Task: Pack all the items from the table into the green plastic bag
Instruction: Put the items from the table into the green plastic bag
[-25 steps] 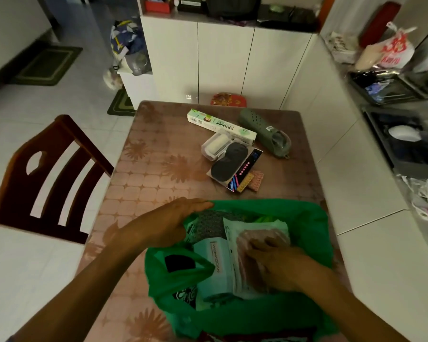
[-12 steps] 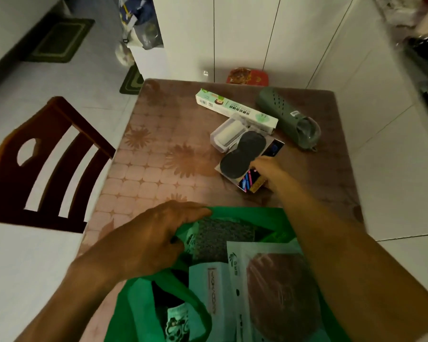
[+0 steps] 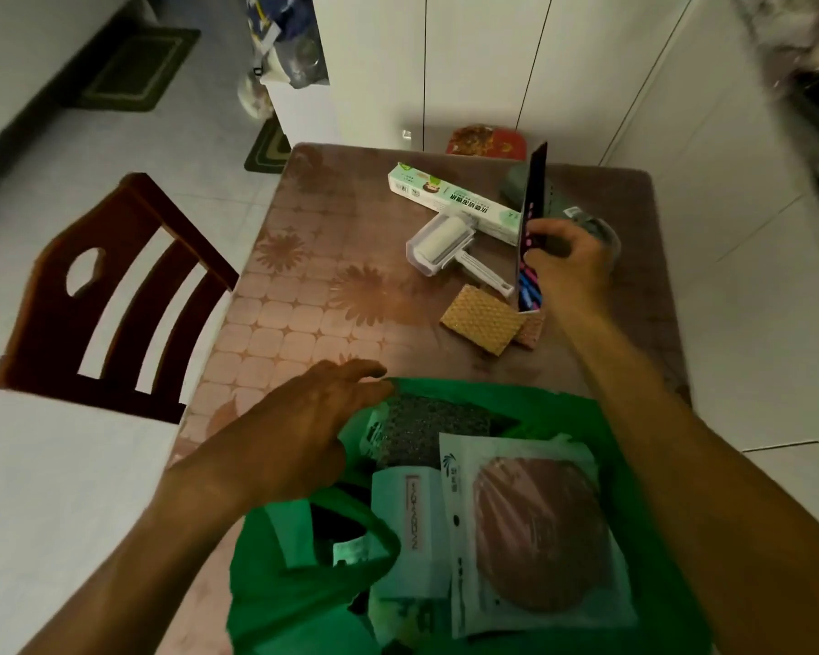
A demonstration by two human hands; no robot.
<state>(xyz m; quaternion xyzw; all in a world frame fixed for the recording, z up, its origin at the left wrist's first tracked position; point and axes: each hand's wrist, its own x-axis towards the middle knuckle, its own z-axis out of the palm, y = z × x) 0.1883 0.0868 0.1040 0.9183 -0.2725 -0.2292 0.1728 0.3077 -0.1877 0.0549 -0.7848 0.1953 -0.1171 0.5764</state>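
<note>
A dark flat packet (image 3: 532,215) is gripped upright in the right hand (image 3: 569,262). The green plastic bag (image 3: 587,418) lies below it, its rim touched by the open left hand (image 3: 303,432).

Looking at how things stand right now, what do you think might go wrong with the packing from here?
The right hand pinches the flat dark package by its lower part while it stands nearly upright, so it may slip or tip. The green plastic bag already looks full, so sliding it in could catch. The left hand hovers open at the rim, so the bag mouth may sag.
</note>
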